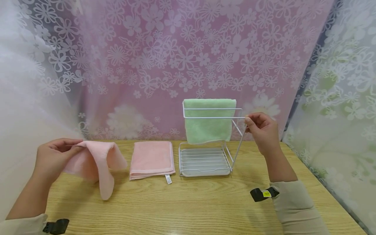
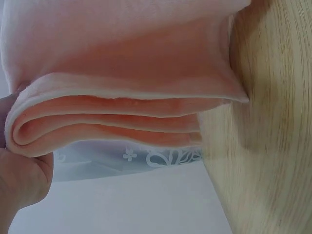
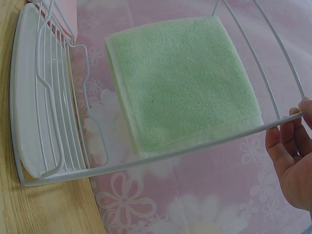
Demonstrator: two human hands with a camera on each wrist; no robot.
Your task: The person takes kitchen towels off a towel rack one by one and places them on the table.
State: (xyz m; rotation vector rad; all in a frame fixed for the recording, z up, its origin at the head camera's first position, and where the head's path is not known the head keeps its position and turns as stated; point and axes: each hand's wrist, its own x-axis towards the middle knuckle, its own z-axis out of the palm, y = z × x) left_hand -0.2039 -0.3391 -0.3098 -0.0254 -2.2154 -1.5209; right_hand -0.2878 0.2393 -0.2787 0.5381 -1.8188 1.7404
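On the left of the head view, my left hand (image 1: pixel 55 156) pinches a folded pink towel (image 1: pixel 101 156) by its upper edge, and the cloth hangs down over the table. The left wrist view shows several stacked layers of this towel (image 2: pixel 122 63) near the thumb. My right hand (image 1: pixel 264 132) grips the upper right corner of a white wire rack (image 1: pixel 239 147) between thumb and fingers. Over the rack's rear top bar drapes a green towel (image 1: pixel 210 125). Up close in the right wrist view, my right hand (image 3: pixel 295 156) holds the rack's side wire.
A second folded pink towel (image 1: pixel 152 158) with a white label (image 1: pixel 168 179) lies flat left of the rack. At the rack's base sits a white tray (image 1: pixel 205 172) under wire bars. Floral curtains stand behind the wooden table (image 1: pixel 188 205) and on both sides.
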